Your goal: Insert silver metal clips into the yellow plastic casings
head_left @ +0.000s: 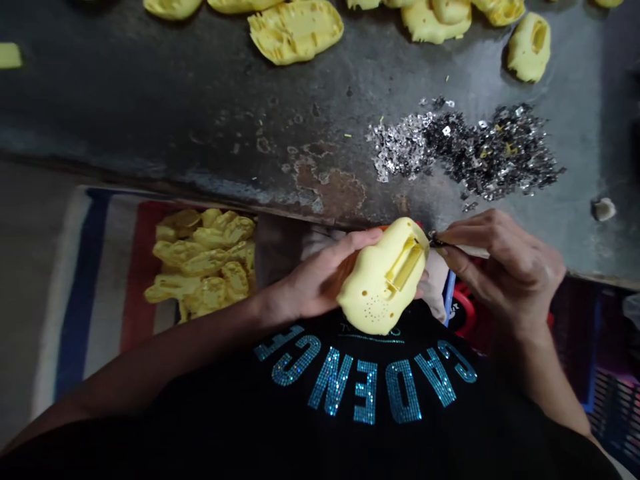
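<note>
My left hand (325,273) is closed around a yellow plastic toy shell (367,280), holding it tilted in front of my chest. An open rectangular battery compartment (406,260) and a round patch of small speaker holes face up on the shell. Beside its upper right end, my right hand (505,260) pinches a small dark metal piece (436,241) between thumb and forefinger. Whether that piece touches the shell I cannot tell. Just beyond my right hand, a heap of small shiny metal clips (470,150) lies on the grey worktable (200,120).
More yellow shells (300,30) lie along the far side of the table, one (530,48) at the right. Below the table edge at left, a pile of yellow shells (210,260) sits by a striped sheet (100,280). A dark blue plastic crate (617,407) stands at lower right.
</note>
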Motion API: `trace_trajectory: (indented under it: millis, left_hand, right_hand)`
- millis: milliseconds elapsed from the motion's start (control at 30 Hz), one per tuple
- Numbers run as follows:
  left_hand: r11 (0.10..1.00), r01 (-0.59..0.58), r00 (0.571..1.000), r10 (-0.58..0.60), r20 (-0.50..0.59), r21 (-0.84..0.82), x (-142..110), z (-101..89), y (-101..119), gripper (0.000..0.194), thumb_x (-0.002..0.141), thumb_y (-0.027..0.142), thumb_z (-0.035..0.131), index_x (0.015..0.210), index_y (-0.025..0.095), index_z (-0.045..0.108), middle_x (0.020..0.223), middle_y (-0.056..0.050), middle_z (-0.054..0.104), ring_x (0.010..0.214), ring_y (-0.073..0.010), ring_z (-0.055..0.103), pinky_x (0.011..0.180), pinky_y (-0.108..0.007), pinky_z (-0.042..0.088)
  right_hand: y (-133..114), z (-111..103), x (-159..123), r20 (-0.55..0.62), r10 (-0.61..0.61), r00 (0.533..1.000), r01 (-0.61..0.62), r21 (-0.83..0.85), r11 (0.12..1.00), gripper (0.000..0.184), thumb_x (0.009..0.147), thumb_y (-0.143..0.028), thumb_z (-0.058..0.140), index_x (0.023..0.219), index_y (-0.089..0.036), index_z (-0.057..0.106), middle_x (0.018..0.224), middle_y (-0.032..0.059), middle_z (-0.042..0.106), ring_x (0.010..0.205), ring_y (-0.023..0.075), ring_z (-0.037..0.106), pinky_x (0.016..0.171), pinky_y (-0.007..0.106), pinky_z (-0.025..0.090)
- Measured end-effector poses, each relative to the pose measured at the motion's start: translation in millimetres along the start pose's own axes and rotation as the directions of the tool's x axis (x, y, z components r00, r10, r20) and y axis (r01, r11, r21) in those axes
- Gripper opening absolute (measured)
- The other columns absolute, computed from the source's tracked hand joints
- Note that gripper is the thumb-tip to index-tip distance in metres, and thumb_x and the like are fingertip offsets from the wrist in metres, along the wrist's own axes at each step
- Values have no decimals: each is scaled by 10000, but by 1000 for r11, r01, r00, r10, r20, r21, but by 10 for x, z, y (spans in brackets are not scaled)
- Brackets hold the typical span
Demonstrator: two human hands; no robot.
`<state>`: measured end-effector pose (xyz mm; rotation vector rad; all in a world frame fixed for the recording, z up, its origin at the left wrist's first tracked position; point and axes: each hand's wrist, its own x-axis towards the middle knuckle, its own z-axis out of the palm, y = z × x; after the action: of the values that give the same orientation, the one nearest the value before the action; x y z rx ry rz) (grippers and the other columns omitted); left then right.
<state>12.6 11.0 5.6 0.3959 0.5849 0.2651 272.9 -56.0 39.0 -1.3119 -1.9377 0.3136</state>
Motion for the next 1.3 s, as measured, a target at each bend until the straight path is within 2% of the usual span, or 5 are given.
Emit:
trace_trajectory:
  millis: [167, 700, 1000, 1133, 1300]
  left_hand:
    - [999, -34, 996, 34, 83, -13, -27, 17, -17, 846, 1015, 676, 832, 1656, 144, 680, 1346, -180, 919, 1317, -410, 867, 1167, -506, 667]
    - [997, -63, 998, 63, -3, -40, -44, 82, -54, 769, 950, 634, 915, 1517, 138, 760, 1486, -185, 862, 1454, -401, 782, 1213, -462, 625]
    - [991, -134, 991, 134, -6, -22, -41, 91, -75, 802, 934, 612, 946, 1592, 199, 745, 1398, -149, 886, 1293, -351, 833, 1082, -420, 673]
    - [951, -269, 960, 278, -44, 155, -142, 93, -91, 703, 987, 475, 975, 1638, 318, 760, 1214, -44, 895, 1028, -216, 827, 894, -288, 649]
    - [843, -314, 940, 342, 16, 438, -364, 82, -53, 678, 1088, 607, 860, 1701, 340, 748, 1115, -35, 875, 832, -168, 714, 691, -248, 515]
  right_hand:
    - [-59, 20, 77, 76, -106, 991, 112, -88, 990, 344, 1083, -138, 828, 1330, -377, 814, 1140, 26, 904, 922, 260, 833, 830, 478, 661]
    - [-149, 41, 16, 90, -187, 978, 201, -187, 962, 482, 1075, -82, 804, 1477, -342, 747, 1166, 61, 901, 917, 264, 802, 796, 448, 653]
    - [-136, 37, 30, 45, 68, 997, -67, -32, 997, 307, 1076, -208, 866, 1350, -343, 839, 1186, 54, 899, 969, 265, 827, 839, 427, 699]
    - [-52, 6, 158, 233, 203, 951, -252, 200, 947, 226, 1075, -404, 902, 1268, -304, 840, 1093, 34, 874, 838, 216, 792, 758, 376, 703]
    - [-28, 99, 140, 202, 270, 941, -327, 344, 880, 192, 1022, -347, 943, 1172, -292, 835, 1036, -3, 872, 831, 187, 803, 787, 339, 705]
